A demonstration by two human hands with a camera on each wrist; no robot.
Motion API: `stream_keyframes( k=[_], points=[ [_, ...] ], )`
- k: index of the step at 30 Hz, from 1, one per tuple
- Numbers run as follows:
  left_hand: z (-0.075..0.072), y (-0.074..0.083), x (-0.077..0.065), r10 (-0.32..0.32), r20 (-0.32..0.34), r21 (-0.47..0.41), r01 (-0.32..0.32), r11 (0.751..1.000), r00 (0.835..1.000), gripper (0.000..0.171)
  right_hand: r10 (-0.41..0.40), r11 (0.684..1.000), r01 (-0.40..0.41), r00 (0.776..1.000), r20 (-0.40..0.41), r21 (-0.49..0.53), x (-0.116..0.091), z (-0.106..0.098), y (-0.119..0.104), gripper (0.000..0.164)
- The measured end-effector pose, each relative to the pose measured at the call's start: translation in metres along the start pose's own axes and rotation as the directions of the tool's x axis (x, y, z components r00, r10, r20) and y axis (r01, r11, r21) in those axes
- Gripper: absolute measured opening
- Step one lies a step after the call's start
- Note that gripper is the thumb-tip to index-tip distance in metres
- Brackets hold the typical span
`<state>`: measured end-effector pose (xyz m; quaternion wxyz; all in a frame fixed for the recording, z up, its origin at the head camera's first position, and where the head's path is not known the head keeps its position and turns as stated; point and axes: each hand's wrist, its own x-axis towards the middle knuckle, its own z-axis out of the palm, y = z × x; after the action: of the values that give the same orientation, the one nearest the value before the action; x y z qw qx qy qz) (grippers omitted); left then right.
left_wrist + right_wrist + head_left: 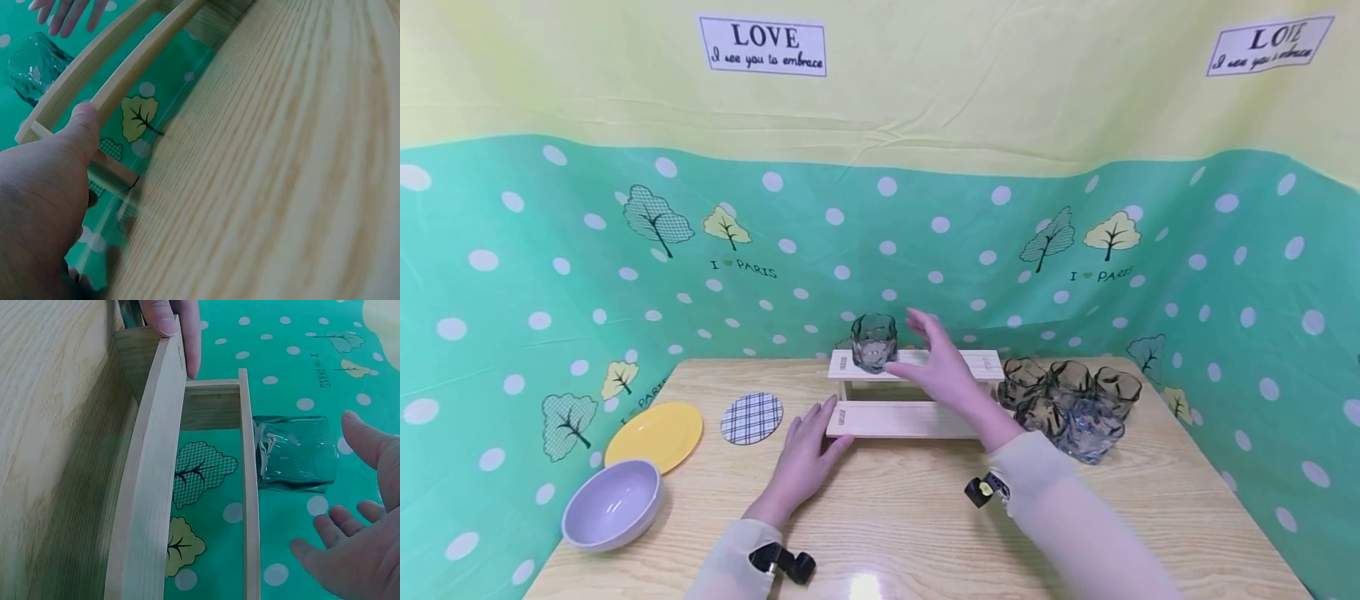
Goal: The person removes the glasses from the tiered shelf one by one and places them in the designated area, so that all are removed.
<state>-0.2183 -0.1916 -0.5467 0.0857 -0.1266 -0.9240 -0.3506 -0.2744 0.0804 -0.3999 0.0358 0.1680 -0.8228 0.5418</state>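
Observation:
A two-tier wooden rack (pixel 917 421) stands at the back of the table. One clear grey glass (pixel 874 342) sits upright at the left of its upper shelf, also seen as the glass (pixel 295 454) in the right wrist view. My right hand (pixel 936 367) is beside that glass, thumb and fingers spread, with a gap between hand and glass in the right wrist view. At the rack's left end, my left hand (pixel 805 454) holds the lower shelf, the thumb (pixel 83 122) on its front edge and a finger (pixel 189 344) on the board's other side.
Several similar glasses (pixel 1071 379) are grouped right of the rack, one of them bluish (pixel 1092 432). To the left lie a checked round mat (pixel 752 418), a yellow plate (pixel 655 437) and a lilac bowl (pixel 612 506). A green dotted cloth (pixel 865 267) hangs behind the table.

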Motion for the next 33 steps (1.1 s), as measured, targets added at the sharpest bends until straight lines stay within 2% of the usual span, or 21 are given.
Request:
stream_keyframes(
  k=[7,16,23,33],
  points=[
    [0.000,0.001,0.000,0.023,-0.026,0.010,-0.022,1.000,0.999,0.080,0.010,0.999,-0.010,1.000,-0.007,-0.051,0.010,0.010,-0.002,0.107],
    [-0.001,0.002,0.002,-0.009,0.007,0.007,0.009,1.000,1.000,0.080,0.014,0.999,-0.014,1.000,0.000,-0.042,0.020,0.019,-0.002,0.108],
    [0.000,0.001,0.002,0.002,-0.005,0.012,-0.002,1.000,1.000,0.080,0.003,1.000,-0.003,1.000,0.007,-0.012,0.026,0.025,-0.001,0.106],
    [0.001,-0.001,0.000,0.015,-0.015,0.009,-0.015,1.000,1.000,0.079,0.060,0.998,-0.059,0.998,0.003,-0.028,0.032,0.032,0.003,0.104]
  ],
)
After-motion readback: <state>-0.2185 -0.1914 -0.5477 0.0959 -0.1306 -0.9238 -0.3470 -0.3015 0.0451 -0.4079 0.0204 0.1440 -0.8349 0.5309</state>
